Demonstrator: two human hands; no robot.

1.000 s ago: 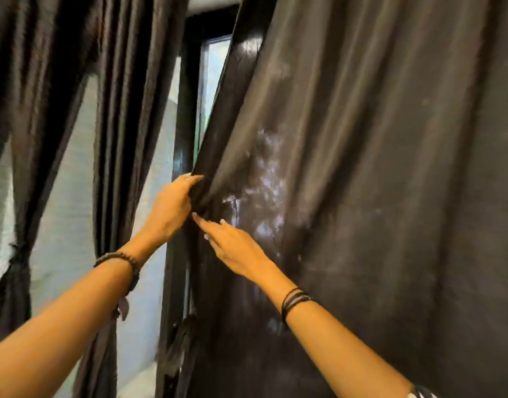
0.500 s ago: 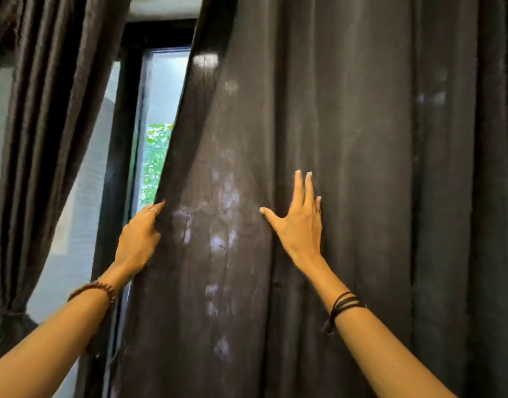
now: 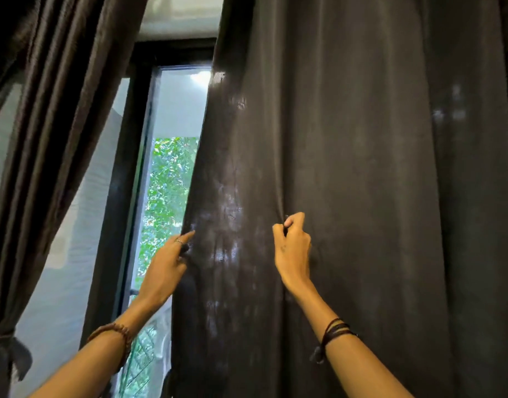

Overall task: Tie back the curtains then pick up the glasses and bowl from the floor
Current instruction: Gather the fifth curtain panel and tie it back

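A wide dark curtain [image 3: 362, 182] hangs straight down over the right half of the view. My right hand [image 3: 291, 248] pinches a fold of its cloth at mid height. At the curtain's left edge my left hand [image 3: 166, 265] grips the hem, forefinger pointing up along it. A second dark curtain [image 3: 54, 124] hangs at the left, gathered low by a tie [image 3: 1, 337]. No glasses or bowl show in this view.
Between the two curtains stands a black window frame [image 3: 123, 182] with a narrow glass pane [image 3: 172, 182]; green leaves show through it. A pale wall or screen [image 3: 60, 268] lies behind the left curtain.
My right hand went from flat against the cloth to pinching a fold. My left hand stays on the hem. The gap of window between the curtains has widened and the view has tilted upward.
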